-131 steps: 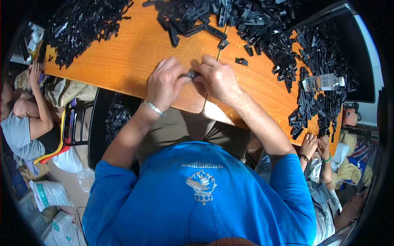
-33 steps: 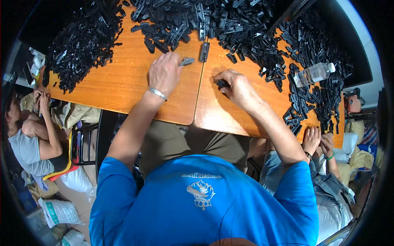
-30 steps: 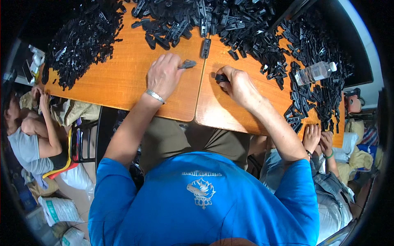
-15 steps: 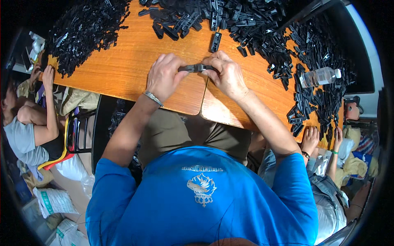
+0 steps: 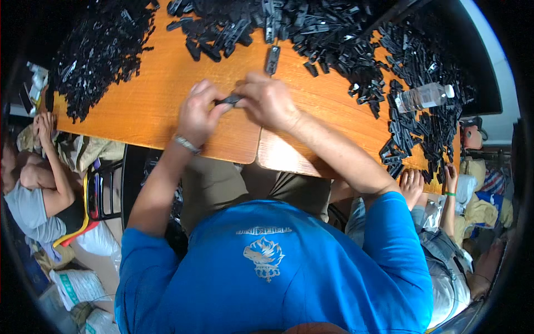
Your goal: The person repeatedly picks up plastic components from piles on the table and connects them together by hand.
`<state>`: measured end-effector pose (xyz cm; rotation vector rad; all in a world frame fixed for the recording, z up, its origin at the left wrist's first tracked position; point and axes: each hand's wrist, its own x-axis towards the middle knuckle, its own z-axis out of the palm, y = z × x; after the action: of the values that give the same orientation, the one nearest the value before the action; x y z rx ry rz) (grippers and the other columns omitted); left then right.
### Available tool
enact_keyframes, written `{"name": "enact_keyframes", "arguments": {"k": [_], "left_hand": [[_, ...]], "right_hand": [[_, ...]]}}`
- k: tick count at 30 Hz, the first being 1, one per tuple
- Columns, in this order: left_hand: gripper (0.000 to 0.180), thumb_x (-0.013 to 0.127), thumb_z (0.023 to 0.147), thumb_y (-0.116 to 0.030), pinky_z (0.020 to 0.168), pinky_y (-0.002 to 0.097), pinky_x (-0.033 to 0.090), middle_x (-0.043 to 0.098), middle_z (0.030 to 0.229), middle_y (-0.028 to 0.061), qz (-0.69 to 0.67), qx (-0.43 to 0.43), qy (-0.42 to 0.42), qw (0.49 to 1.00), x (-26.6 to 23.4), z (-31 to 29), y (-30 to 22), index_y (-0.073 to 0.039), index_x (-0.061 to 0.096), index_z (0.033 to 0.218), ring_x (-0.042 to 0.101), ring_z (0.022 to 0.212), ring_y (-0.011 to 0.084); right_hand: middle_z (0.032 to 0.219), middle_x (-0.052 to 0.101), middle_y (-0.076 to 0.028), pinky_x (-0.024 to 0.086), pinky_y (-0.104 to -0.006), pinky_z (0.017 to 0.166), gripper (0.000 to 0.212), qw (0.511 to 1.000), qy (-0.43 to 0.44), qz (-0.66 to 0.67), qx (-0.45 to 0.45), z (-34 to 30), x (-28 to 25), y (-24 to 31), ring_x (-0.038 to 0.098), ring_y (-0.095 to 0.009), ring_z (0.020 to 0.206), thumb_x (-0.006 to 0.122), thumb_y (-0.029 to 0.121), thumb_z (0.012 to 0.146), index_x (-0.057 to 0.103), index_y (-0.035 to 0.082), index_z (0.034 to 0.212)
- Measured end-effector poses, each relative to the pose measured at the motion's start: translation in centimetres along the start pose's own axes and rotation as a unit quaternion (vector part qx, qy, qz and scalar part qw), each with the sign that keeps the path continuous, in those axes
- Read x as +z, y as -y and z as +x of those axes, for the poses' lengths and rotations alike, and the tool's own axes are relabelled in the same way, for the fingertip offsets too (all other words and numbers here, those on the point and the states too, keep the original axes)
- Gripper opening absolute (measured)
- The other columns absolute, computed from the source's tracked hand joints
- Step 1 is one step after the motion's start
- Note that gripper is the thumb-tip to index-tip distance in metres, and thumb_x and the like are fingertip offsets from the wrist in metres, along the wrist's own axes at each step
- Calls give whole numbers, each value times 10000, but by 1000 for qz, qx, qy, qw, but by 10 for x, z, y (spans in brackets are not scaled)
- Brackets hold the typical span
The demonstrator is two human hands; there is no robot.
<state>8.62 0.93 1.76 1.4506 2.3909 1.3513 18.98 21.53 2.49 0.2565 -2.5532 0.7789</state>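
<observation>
Over the wooden table, my left hand is closed, pinching one end of a small dark plastic clip between thumb and fingers. My right hand grips the other end, its fingers bent around it. Most of the clip is covered by the fingers, and some blur hides its detail. Just beyond my right hand lies a single black clip piece, flat on the wood. A heap of longer black clip parts spreads along the far side.
A pile of small black parts covers the far left. On the right, a clear plastic bottle lies across more black parts. Another person's hand rests at the right table edge. A person sits at the left.
Both hands have shifted left and come closer together, with the clip now more covered between them. The whole view has moved slightly as well.
</observation>
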Motion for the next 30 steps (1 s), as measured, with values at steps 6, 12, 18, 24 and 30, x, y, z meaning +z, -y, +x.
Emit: {"name": "enact_keyframes", "arguments": {"k": [6,12,18,24,30], "left_hand": [[193,799,900,-26,893,325,530,685,999,73,-15,-175,295,939,-131,-44,5,-6,751,1085,662,969,181],[401,803,969,-131,912,272,545,699,1104,-5,-87,-210,112,967,-71,11,-8,-11,695,1336,657,1001,109],[517,842,925,-183,904,417,591,714,1152,137,96,-20,-45,994,77,102,-35,-49,646,1384,725,1020,291],[489,821,925,-153,928,432,593,730,1236,186,167,-56,-26,984,90,118,-27,-54,650,1373,736,1058,358],[417,532,1131,-89,805,281,602,788,1125,156,-327,-291,48,898,51,104,-25,15,496,1533,764,936,169]], "right_hand": [[950,727,-118,589,-478,744,199,991,100,88,-22,-18,-8,26,734,-364,852,831,300,898,811,110,956],[999,717,-143,614,-460,743,224,945,-86,-249,192,-35,-92,-53,752,-359,838,845,266,889,810,123,1059],[1008,705,-193,613,-485,759,202,941,-18,-290,172,-34,-82,-72,757,-392,872,737,178,927,774,116,1115],[1004,697,-244,607,-529,746,253,946,63,-281,146,-34,-90,-63,745,-448,857,646,83,957,718,75,1200],[1090,679,-266,619,-527,813,282,945,125,-260,157,-44,-95,-43,752,-450,939,592,38,962,641,37,1239]]}}
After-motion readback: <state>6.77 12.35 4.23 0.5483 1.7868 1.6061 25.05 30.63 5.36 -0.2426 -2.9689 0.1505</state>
